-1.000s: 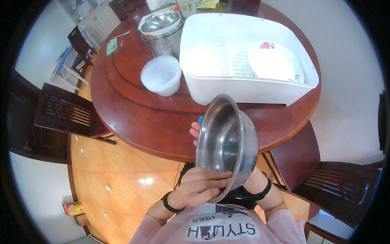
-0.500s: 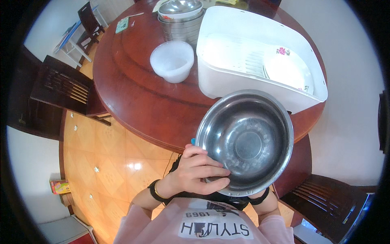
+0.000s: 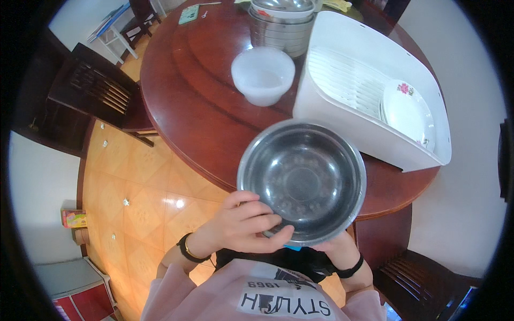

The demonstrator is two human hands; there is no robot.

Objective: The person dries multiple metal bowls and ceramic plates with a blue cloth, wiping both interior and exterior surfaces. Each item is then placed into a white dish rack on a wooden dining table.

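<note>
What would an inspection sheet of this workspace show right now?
Surface: round, glossy brown table.
Job's things: metal bowl, its inside facing the camera; a blue item peeks out below its rim.
Clutter: frosted bowl, metal pot topped by bowls, white bin holding flowered plates.
Left hand: fingers over the metal bowl's rim.
Right hand: at its lower right, partly hidden.
Cables: nothing clearly seen.
Surroundings: dark chairs, tiled floor.

Dark wooden chairs (image 3: 93,85), orange tiled floor (image 3: 139,208), blue-topped side table (image 3: 111,22)
</note>
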